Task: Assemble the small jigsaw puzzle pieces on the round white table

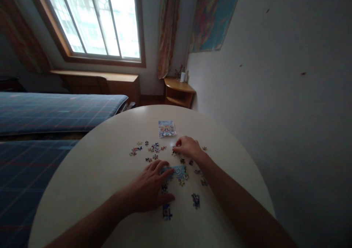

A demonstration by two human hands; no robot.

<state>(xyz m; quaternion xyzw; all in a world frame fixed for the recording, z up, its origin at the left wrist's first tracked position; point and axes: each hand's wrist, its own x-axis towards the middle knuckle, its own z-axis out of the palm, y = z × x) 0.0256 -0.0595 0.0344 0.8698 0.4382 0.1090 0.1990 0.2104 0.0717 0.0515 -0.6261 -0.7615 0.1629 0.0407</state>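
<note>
My left hand (152, 185) lies flat on the round white table (90, 167), fingers stretched out, fingertips resting on a partly joined blue patch of jigsaw pieces (178, 173). My right hand (188, 147) reaches further out, fingers curled down in a pinch over a small puzzle piece (174, 153) at the edge of the scattered loose pieces (148, 149). More loose pieces lie near my right wrist and in front of my left hand, such as one dark piece (195, 200). A small printed picture card (166, 128) lies beyond both hands.
A wall runs close along the table's right side. Beds with blue plaid covers (49, 112) stand to the left. A wooden corner shelf (178, 92) and a window with curtains are at the back.
</note>
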